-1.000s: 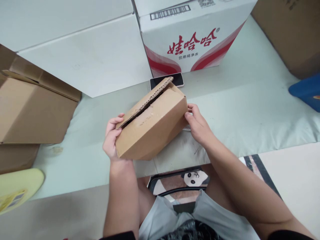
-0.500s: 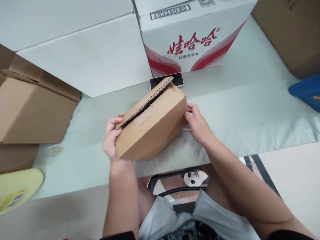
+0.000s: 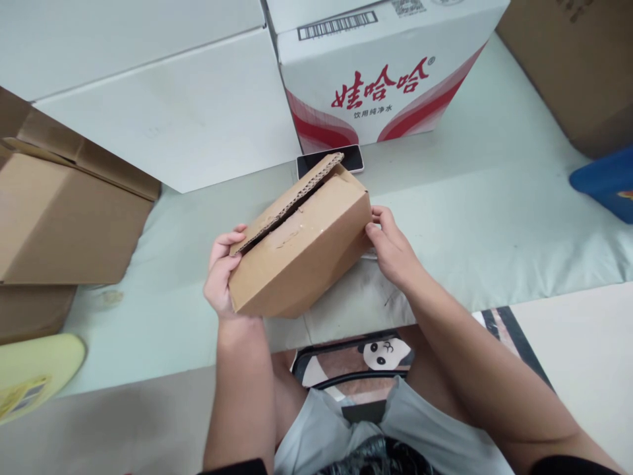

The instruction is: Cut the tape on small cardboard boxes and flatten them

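Note:
A small brown cardboard box [image 3: 301, 244] is tilted between my two hands over the front part of the covered table. Its upper flap stands slightly raised, leaving a dark gap along the corrugated edge. My left hand [image 3: 221, 272] grips the left end, with the thumb on the near face and fingers by the flap. At the right end, my right hand [image 3: 393, 244] pinches the side with thumb and fingers. Behind the box lies a dark-screened phone [image 3: 352, 158], partly covered by the flap. What the box contains is hidden.
White cartons [image 3: 173, 125] and a red-lettered white carton [image 3: 370, 99] line the back. Brown boxes [image 3: 74, 224] stand at left, another brown box [image 3: 573, 72] at far right. A blue container [image 3: 606, 183] and a yellow object [image 3: 44, 369] sit near the side edges.

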`<move>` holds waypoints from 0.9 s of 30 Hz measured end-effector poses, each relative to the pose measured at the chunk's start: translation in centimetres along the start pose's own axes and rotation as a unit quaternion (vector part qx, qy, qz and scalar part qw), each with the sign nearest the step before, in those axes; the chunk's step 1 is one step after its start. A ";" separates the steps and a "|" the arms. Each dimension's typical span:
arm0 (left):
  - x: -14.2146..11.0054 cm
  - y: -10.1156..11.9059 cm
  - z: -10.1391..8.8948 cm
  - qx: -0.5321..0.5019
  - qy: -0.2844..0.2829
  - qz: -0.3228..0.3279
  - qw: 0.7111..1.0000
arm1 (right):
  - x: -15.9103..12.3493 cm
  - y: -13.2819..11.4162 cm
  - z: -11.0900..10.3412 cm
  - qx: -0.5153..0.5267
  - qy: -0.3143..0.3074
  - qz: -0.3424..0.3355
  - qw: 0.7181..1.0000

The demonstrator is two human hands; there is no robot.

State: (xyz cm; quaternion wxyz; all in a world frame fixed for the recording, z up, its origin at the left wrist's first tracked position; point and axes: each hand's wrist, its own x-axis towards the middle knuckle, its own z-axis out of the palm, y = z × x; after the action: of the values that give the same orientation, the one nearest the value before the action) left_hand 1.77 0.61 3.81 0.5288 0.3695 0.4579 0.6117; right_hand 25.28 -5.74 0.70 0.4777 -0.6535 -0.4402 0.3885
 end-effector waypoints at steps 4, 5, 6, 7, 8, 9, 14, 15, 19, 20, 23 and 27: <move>0.0 -0.3 -0.2 -0.007 -0.012 0.010 1.000 | 0.0 0.1 0.0 0.000 -0.001 0.004 1.000; 0.0 -0.4 -0.2 -0.007 -0.013 0.011 1.000 | 0.0 0.1 0.0 0.001 0.001 0.003 1.000; 0.0 -0.4 -0.2 -0.006 -0.013 0.013 1.000 | 0.0 0.1 0.0 0.003 0.004 0.001 1.000; 0.0 -0.4 -0.2 -0.005 -0.013 0.014 1.000 | 0.0 0.1 0.0 0.004 0.007 -0.001 1.000; 0.0 -0.4 -0.3 -0.004 -0.012 0.015 1.000 | 0.0 0.1 0.1 0.005 0.009 -0.002 1.000; 0.0 -0.4 -0.3 -0.003 -0.013 0.016 1.000 | 0.0 0.1 0.1 0.005 0.010 -0.004 1.000; 0.0 -0.5 -0.5 -0.008 -0.025 0.028 0.999 | 0.1 0.1 0.2 0.003 0.011 -0.005 1.000; 0.0 -0.5 -0.5 -0.008 -0.026 0.031 0.999 | 0.1 0.0 0.2 0.001 0.010 -0.003 1.000; 0.0 -0.6 -0.6 -0.005 -0.023 0.023 0.999 | 0.0 -0.1 0.1 -0.003 0.006 0.000 1.000; 0.0 -0.5 -0.5 -0.003 -0.022 0.019 1.000 | 0.0 -0.1 0.1 -0.002 0.005 -0.001 1.000; -0.1 -0.4 -0.4 0.003 -0.019 0.015 1.000 | 0.0 -0.2 0.1 -0.002 0.004 -0.001 1.000; -0.1 -0.3 -0.2 0.008 -0.013 0.016 1.000 | 0.0 -0.2 0.1 -0.002 0.001 -0.005 1.000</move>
State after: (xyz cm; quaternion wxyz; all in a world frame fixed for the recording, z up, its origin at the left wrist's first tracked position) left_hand 1.70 0.46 3.43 0.5219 0.3885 0.4497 0.6119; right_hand 25.13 -5.64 0.89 0.4785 -0.6525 -0.4442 0.3847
